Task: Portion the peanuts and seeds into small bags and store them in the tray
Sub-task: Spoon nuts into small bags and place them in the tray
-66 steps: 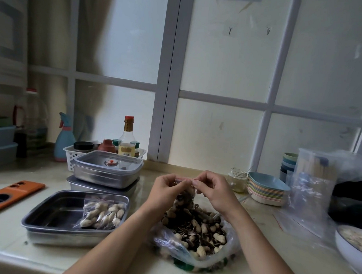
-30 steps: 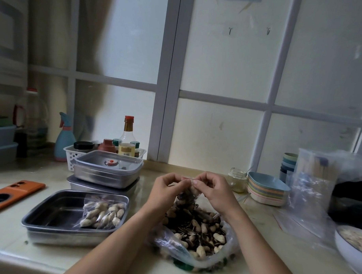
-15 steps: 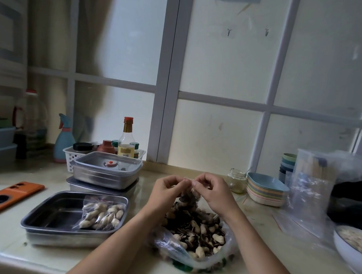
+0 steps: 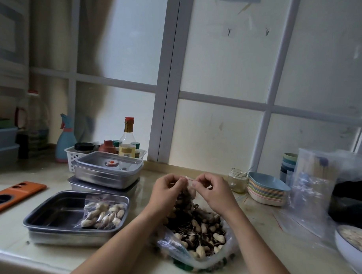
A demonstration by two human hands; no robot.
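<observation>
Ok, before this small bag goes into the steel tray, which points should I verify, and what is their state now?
1. Left hand and right hand pinch the top of the small clear zip bag: ok.
2. Zip strip shut along its whole length: cannot tell, fingers cover it.
3. Peanuts and seeds inside it: ok.
4. Bare floor in the open rectangular steel tray, beside the filled peanut bag: ok.
5. Large open plastic bag of peanuts and seeds lies below to catch spills: ok.
</observation>
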